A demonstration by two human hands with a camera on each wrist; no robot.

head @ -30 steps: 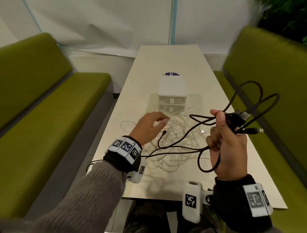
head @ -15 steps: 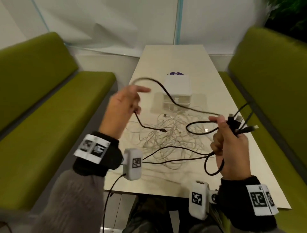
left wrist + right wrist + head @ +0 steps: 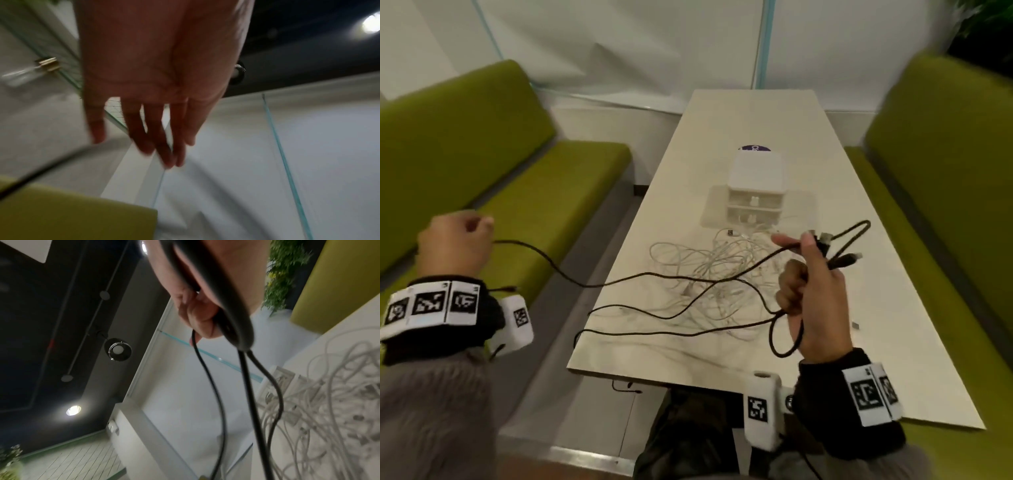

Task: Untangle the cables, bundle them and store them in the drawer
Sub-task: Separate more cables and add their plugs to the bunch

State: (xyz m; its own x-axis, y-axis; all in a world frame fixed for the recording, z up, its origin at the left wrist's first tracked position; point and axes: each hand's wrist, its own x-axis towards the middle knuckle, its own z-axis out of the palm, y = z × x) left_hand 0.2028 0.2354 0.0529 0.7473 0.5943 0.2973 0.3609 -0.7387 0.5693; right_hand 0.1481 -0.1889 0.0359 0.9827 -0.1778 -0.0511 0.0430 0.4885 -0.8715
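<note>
My right hand (image 3: 811, 291) is lifted over the worktop (image 3: 756, 113), its fingers closed round the gathered black cables (image 3: 654, 274). Their plugs stick out past the knuckles. The right wrist view shows the same grip (image 3: 197, 316), with black strands (image 3: 207, 378) hanging from it.

My left hand (image 3: 453, 246) is far out over the left bench (image 3: 534, 192), and one black strand runs up to it. In the left wrist view the fingers (image 3: 156, 129) look straight and blurred. I cannot tell whether they pinch the strand or it only lies across the hand (image 3: 160, 65).

The risks I see:
- The black strands cross the white tangle (image 3: 722, 274). Pulling wider could drag that heap towards the near edge or tighten a knot in it.
- One black loop already hangs over the near left corner and could catch on the edge.
- If the left hand has no real hold, the strand will drop to the floor.
- A plug could snag inside the white cables (image 3: 339, 402).

Count:
- Two hands.
- One drawer unit (image 3: 755, 185), with two drawer fronts, both shut. It stands just behind the tangle.
- Three black runs across the worktop.
- At least three plugs at my right hand.
- One white heap. I cannot count the cables in it.
- Two benches.
</note>
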